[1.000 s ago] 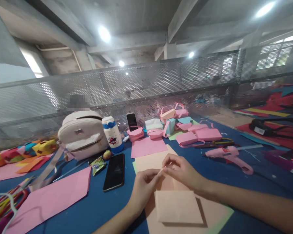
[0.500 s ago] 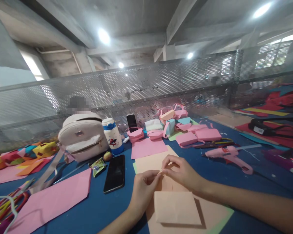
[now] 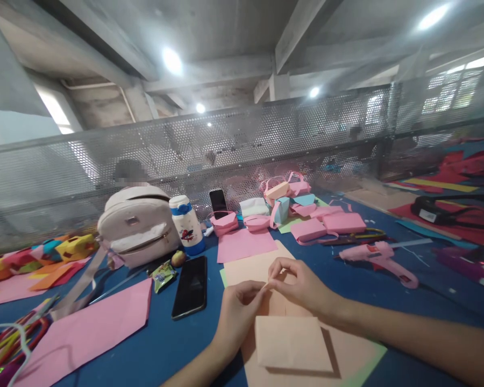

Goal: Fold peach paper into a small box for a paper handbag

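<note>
A folded peach paper box (image 3: 292, 344) lies on larger peach sheets (image 3: 246, 267), with a green sheet (image 3: 367, 368) showing beneath. Just behind the box, my left hand (image 3: 240, 309) and my right hand (image 3: 296, 282) meet at their fingertips. Both pinch a small piece of peach paper (image 3: 267, 284) between thumb and finger. The fingers partly hide this piece, and its full shape cannot be made out.
Left of my hands lie a black phone (image 3: 189, 287), a snack packet (image 3: 164, 276) and pink paper (image 3: 92, 333). A bottle (image 3: 186, 226) and backpack (image 3: 137, 226) stand behind. Pink paper bags (image 3: 314, 230) and a glue gun (image 3: 381, 260) lie to the right.
</note>
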A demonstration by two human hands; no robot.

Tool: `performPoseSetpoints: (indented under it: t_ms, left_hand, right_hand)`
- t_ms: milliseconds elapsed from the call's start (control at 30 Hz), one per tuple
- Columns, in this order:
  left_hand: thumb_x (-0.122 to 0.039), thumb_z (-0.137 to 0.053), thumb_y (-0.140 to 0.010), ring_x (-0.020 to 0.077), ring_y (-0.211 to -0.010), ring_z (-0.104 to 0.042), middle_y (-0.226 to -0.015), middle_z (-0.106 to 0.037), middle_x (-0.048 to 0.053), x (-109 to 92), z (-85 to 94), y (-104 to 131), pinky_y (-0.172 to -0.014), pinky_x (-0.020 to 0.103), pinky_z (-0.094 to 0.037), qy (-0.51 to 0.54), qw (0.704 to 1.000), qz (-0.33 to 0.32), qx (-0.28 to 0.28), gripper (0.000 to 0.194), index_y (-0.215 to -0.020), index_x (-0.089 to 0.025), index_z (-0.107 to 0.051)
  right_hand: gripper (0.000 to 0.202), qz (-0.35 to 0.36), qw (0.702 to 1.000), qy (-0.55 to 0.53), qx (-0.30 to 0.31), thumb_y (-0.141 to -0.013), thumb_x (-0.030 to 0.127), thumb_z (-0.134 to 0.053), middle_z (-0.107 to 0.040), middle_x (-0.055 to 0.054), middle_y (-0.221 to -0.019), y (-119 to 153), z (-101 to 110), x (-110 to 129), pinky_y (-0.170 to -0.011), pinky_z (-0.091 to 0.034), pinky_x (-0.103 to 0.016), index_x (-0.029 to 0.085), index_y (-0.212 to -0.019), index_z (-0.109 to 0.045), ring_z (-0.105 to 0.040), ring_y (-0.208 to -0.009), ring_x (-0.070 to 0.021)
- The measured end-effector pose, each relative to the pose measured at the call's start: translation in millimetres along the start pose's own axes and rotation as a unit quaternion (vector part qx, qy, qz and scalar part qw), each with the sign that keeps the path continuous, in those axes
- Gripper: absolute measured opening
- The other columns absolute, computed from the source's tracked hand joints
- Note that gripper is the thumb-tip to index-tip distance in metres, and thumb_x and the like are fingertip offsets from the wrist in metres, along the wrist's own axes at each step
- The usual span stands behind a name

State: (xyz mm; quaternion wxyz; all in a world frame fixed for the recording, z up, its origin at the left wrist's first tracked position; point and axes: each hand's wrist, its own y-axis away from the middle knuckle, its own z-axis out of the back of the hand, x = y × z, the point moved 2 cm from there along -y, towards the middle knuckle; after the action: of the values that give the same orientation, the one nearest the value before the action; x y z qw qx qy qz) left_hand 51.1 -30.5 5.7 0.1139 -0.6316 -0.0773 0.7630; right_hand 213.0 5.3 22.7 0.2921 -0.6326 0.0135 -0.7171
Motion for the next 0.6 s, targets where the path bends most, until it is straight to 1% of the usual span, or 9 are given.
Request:
performPoseSetpoints:
  t_ms: [300,500,600]
  left_hand:
    - [-0.047,-0.074,-0.074,0.0210,-0.067,-0.070,-0.072,-0.077,0.010,1.3,-1.5,-1.4,-0.061,0.023,-0.053,0.017,1.000,0.020,-0.012,0.035,-0.076,-0.012,-0.079]
    - [-0.045,-0.075,-0.074,0.0203,-0.066,-0.069,-0.073,-0.077,0.010,0.6,-1.6,-0.4,-0.060,0.023,-0.052,0.024,0.999,0.021,-0.010,0.034,-0.077,-0.012,-0.079]
    - [-0.045,-0.075,-0.075,0.0211,-0.070,-0.070,-0.075,-0.077,0.010,0.5,-2.0,-0.8,-0.063,0.024,-0.053,0.031,0.999,0.022,-0.003,0.033,-0.079,-0.012,-0.079]
  right_hand:
    - [0.014,0.000,1.000,-0.003,-0.002,-0.075,0.023,-0.067,-0.061,0.000,-0.073,-0.4,-0.5,0.5,-0.073,-0.045,-0.029,0.019,-0.067,-0.056,-0.058,-0.072,-0.0165]
    - [0.017,0.000,1.000,-0.008,-0.002,-0.074,0.024,-0.067,-0.061,0.000,-0.073,-0.6,-0.5,0.4,-0.073,-0.044,-0.030,0.019,-0.065,-0.054,-0.057,-0.073,-0.0169]
    - [0.017,-0.001,1.000,-0.012,-0.004,-0.074,0.023,-0.067,-0.061,0.000,-0.074,-0.3,-0.6,0.3,-0.073,-0.044,-0.029,0.019,-0.065,-0.054,-0.057,-0.073,-0.0167]
